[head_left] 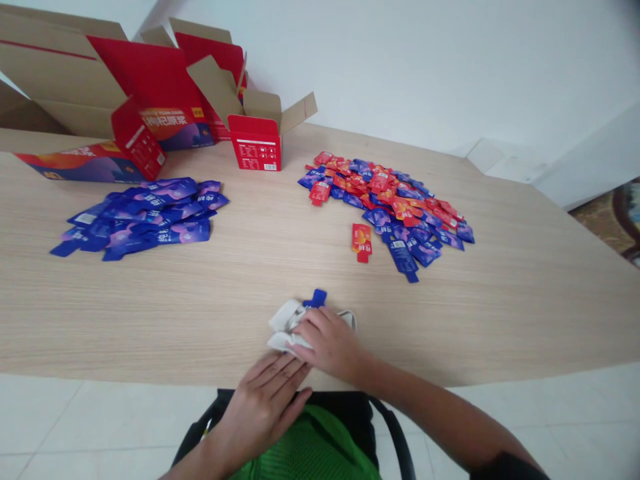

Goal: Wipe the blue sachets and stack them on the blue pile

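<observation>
Near the table's front edge, my right hand [327, 341] grips a folded white cloth [286, 316] and presses it down over a blue sachet [315, 299]. Only the sachet's far end with its tab shows; cloth and fingers cover the rest. My left hand [270, 397] lies with fingers stretched out at the near side of the cloth, its fingertips close to my right hand. Whether it touches the sachet's near end is hard to see. Beyond them, a single red sachet [362, 241] lies apart on the table.
A mixed heap of red and blue sachets [385, 190] spreads over the table's right middle. Blue sachets [145, 217] are piled at left. Behind them stand open red cartons [145, 73] and a small open red box [255, 142] against the wall. The wooden table [500, 300] ends before a tiled floor.
</observation>
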`<action>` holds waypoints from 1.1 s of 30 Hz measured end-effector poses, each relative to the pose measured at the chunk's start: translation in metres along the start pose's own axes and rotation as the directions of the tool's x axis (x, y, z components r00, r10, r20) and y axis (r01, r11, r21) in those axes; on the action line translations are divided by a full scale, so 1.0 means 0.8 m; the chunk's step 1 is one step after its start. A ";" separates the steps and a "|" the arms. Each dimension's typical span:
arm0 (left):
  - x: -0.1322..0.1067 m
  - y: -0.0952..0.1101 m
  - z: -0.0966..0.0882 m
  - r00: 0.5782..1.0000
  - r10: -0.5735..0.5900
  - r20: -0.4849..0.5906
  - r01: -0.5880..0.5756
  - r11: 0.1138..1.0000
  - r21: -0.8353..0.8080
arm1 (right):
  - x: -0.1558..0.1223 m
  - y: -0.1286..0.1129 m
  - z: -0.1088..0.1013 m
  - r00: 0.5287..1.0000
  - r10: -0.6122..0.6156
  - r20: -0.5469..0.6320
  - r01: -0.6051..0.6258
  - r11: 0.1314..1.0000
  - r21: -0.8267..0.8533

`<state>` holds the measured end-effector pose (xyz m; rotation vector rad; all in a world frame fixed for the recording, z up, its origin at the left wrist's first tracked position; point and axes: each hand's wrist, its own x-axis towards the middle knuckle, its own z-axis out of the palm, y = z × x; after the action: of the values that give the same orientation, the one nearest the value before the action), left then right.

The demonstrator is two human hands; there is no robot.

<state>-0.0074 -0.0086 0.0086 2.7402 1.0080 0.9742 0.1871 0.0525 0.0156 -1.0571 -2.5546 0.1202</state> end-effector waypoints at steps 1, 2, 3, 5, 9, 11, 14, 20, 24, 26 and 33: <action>0.001 0.000 -0.002 1.000 0.023 0.004 -0.023 1.000 0.020 | 0.005 0.014 0.004 0.999 0.048 -0.022 -0.048 0.998 -0.027; 0.003 0.000 -0.003 0.999 0.042 0.006 -0.042 0.998 0.040 | 0.013 0.032 0.005 0.994 0.097 -0.046 -0.100 0.993 -0.060; 0.004 0.000 -0.006 0.998 0.056 0.010 -0.056 0.997 0.055 | 0.023 0.051 0.003 0.987 0.145 -0.071 -0.151 0.984 -0.094; 0.008 -0.001 -0.012 0.997 0.073 0.022 -0.074 0.994 0.078 | 0.041 0.087 -0.009 0.974 0.192 -0.116 -0.207 0.969 -0.137; 0.025 -0.010 -0.023 0.996 0.076 0.040 -0.079 0.995 0.060 | 0.053 0.122 -0.045 0.940 0.254 -0.229 -0.289 0.947 -0.138; 0.043 -0.020 -0.022 0.997 0.002 0.075 -0.004 1.000 0.020 | 0.042 0.120 -0.058 0.894 0.305 -0.328 -0.347 0.935 -0.078; 0.077 -0.037 -0.008 0.971 -0.190 0.146 0.185 0.982 0.046 | 0.015 0.110 -0.064 0.795 0.401 -0.456 -0.411 0.908 0.082; 0.118 -0.054 0.034 0.911 -0.362 0.198 0.342 0.931 0.127 | -0.026 0.105 -0.050 0.743 0.497 -0.448 -0.462 0.865 0.193; 0.123 -0.066 0.043 0.894 -0.363 0.263 0.360 0.931 0.059 | -0.030 0.111 -0.042 0.732 0.513 -0.448 -0.466 0.857 0.219; 0.129 -0.073 0.041 0.903 -0.313 0.295 0.336 0.941 -0.028 | -0.029 0.115 -0.040 0.725 0.519 -0.453 -0.467 0.854 0.231; 0.155 -0.070 -0.019 0.959 -0.113 0.259 0.193 0.931 -0.309 | -0.033 0.126 -0.037 0.681 0.554 -0.478 -0.491 0.831 0.263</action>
<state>0.0251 0.1074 0.0733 2.3888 0.9073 0.6964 0.2824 0.1040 0.0133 -1.5051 -1.6665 0.0968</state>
